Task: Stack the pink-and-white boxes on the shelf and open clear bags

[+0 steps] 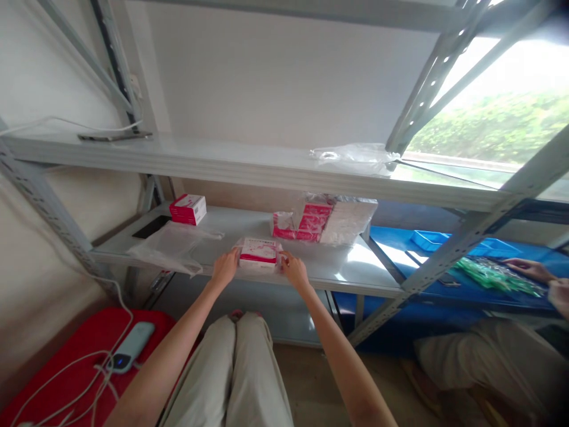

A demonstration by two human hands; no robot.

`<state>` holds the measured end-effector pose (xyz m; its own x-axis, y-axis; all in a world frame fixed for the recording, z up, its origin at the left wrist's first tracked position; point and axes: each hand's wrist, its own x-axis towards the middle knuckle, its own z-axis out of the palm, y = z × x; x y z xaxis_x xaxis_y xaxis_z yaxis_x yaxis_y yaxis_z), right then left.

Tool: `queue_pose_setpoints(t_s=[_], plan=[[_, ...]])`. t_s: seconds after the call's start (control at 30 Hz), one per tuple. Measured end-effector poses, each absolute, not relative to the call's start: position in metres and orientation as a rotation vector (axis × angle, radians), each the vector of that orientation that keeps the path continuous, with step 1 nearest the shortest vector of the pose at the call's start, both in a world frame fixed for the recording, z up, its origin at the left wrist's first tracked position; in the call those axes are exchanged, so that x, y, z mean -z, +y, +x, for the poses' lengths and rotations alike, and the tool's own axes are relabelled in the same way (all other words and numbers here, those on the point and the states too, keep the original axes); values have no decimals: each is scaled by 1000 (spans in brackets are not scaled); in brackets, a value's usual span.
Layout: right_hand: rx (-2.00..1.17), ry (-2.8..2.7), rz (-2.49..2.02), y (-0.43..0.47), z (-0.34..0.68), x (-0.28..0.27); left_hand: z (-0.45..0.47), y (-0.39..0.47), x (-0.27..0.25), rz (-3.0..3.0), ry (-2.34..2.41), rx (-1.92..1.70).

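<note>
A pink-and-white box (258, 254) lies near the front edge of the lower shelf, with clear plastic around it. My left hand (226, 267) grips the plastic at its left end, fingers closed. At the right end my right hand (293, 270) pinches the plastic between thumb and fingers. Left of my hands, an empty-looking clear plastic bag (171, 246) hangs slightly over the shelf edge. Behind it stands a small stack of pink-and-white boxes (188, 209). Further right, plastic-wrapped pink boxes (315, 220) lean beside a wrapped white-and-silver block (349, 219).
The upper shelf (222, 163) crosses above my hands and bears a crumpled plastic bag (355, 155). A slanted metal post (448, 255) rises at right. Beyond it, a co-worker's hand (528, 268) touches green-and-clear packets (498, 276). A power bank (132, 347) with cables rests on a red stool (57, 362).
</note>
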<state>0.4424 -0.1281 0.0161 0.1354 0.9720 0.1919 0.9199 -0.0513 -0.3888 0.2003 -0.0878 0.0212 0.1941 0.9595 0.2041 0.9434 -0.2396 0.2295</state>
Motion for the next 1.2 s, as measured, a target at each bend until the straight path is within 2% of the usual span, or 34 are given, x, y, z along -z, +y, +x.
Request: queue_pose_setpoints(t_s=[0.4, 0.63, 0.83, 1.03, 1.2], plan=[[-328, -1626, -2149, -51, 439, -15, 216, -27, -9, 2099, 1902, -719], [-331, -1676, -1962, -84, 441, 10, 207, -65, 23, 2302, 1891, -891], [-191, -1644, -1692, -123, 432, 27, 202, -97, 43, 2282, 1694, -1274], [78, -1792, -1630, -131, 425, -13, 201, -121, 26, 2263, 1653, -1456], [-144, -2307, -1602, -90, 412, -61, 206, -134, 13, 2228, 1553, -1510]])
